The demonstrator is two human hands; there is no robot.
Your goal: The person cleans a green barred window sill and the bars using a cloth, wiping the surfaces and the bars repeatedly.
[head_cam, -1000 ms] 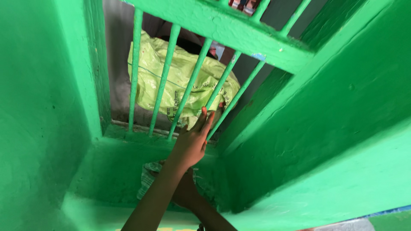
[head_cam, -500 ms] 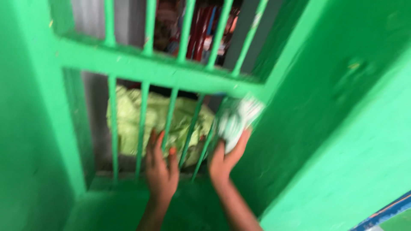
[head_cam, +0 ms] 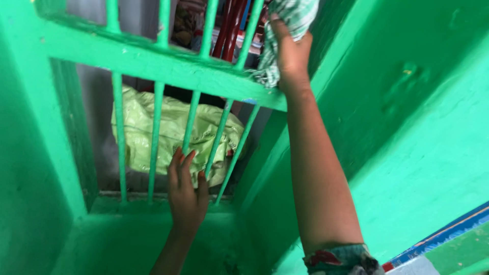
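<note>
1. Right hand (head_cam: 290, 53), upper centre of the frame, arm stretched up. Fingers are clamped around a bunched cloth (head_cam: 285, 30), pressing it against the window bars (head_cam: 206, 35) just above the crossbar (head_cam: 153, 63). Held high like that, the cloth meets the upper run of bars, likely for wiping.
2. Left hand (head_cam: 186, 191), lower centre. Fingers are extended and loosely curled at a lower bar (head_cam: 191, 122), palm toward the grille, holding nothing loose. Reads as a brace — steadying the body while the other arm reaches up.
3. The cloth is a green-and-white check weave, crumpled into a wad, frayed edge hanging down over the crossbar. Top part is cut off by the frame edge.
4. The grille is all painted bright green, same as the wall (head_cam: 417, 127) at right and the sill (head_cam: 153, 229) at the bottom; small chips show on the crossbar.
5. Behind the lower bars, centre-left — a pale yellow-green plastic sack (head_cam: 173, 132), wrinkled, outside the grille. The left fingertips overlap it in view; contact I cannot tell.
6. Patterned sleeve (head_cam: 341, 257) at the bottom right edge.
</note>
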